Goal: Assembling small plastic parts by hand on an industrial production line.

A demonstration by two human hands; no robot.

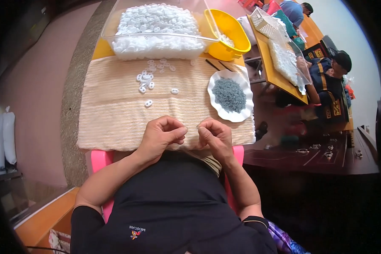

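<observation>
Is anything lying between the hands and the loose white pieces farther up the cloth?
Nothing visible does. Only bare woven cloth lies between the left hand, the right hand and the loose white pieces. The white dish of grey parts sits off to the right.

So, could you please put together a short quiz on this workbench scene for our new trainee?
1. True or false: the left hand and right hand are held close together at the near edge of the beige mat.
2. What does the white scalloped dish hold?
A. small grey parts
B. water
C. red buttons
3. Fill in: the loose white parts lie on the mat in front of the clear ______ heaped with more of them.

Key
1. True; the fingers are curled, and what they pinch is too small to tell.
2. A
3. Tub, which stands beside the yellow bowl.
</observation>
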